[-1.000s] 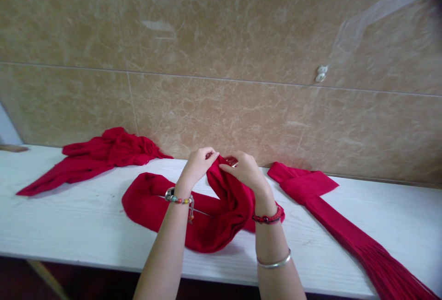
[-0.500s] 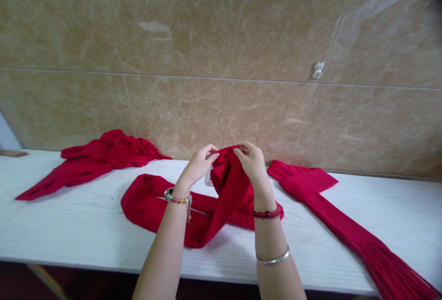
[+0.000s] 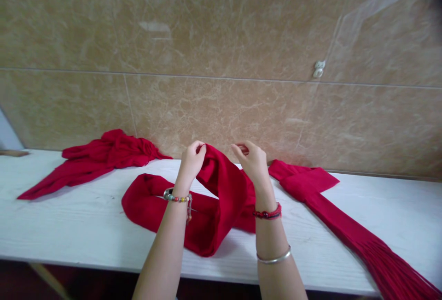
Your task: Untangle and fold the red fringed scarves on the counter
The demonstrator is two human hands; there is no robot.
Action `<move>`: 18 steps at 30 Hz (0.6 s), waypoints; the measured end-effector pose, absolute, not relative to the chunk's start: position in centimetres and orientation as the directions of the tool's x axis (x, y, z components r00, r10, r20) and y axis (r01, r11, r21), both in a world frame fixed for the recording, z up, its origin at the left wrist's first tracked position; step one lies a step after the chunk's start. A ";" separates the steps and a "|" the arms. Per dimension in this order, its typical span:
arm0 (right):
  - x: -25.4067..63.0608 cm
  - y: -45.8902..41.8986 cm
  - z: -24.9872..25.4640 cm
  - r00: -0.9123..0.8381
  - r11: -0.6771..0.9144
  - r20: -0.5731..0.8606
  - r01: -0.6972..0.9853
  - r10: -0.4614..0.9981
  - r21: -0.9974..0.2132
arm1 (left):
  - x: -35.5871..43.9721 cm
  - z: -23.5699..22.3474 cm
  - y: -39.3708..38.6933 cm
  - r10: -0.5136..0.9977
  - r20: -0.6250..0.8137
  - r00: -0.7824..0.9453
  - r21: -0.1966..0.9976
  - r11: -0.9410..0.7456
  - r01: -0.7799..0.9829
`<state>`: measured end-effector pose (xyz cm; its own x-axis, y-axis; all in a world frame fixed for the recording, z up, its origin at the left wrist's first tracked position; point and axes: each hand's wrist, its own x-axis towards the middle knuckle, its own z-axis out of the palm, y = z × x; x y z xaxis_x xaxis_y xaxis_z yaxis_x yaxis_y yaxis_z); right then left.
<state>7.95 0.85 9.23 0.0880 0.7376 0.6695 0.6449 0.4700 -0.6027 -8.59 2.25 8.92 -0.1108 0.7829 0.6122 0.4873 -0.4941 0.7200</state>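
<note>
Pinching the top edge of the middle red scarf (image 3: 235, 189), our left hand (image 3: 194, 159) has thumb and fingers pressed together on the cloth, and up it rises in a broad curving fold! Over to our right hand (image 3: 251, 157): that grip is empty, fingers loosely curled with a gap to the thumb, hovering just beside the raised fold and apart from it. Below, the rest of the middle red scarf lies in a loop on the white worktop (image 3: 79, 226), stretching out to the left past our left wrist, with some of its cloth behind our right wrist.

Out on the left, we have a crumpled red scarf (image 3: 110, 155) bunched near the tiled wall (image 3: 207, 106), one pointed end trailing toward us. Out on the right, a fringed red scarf (image 3: 331, 217) lies folded across itself at the far end, its fringe running down to the near edge.

And on our wrists, a beaded bracelet (image 3: 180, 199) on the left, a red bracelet (image 3: 267, 214) on the right, with a silver bangle (image 3: 274, 258) farther up that forearm. Up on the wall, we spot a small white cat figure (image 3: 318, 68).
</note>
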 end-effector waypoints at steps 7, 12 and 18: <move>4.4 -0.2 8.5 -0.084 0.413 0.598 0.798 0.797 -0.439 | -8.2 9.0 2.0 0.748 0.657 -0.098 0.614 -0.455 0.645; 6.6 0.9 8.5 -0.004 0.371 0.657 0.828 0.754 -0.420 | -8.1 9.3 1.6 0.733 0.672 -0.104 0.597 -0.453 0.662; 8.6 0.9 9.1 -0.131 0.484 0.711 0.815 0.691 -0.320 | -8.5 9.2 1.7 0.697 0.693 -0.183 0.586 -0.397 0.707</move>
<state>8.55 0.86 9.13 -0.1310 0.6914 0.7105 0.8145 0.4836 -0.3204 -8.50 1.73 9.22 -0.1830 0.6973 0.6930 0.7066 -0.3968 0.5859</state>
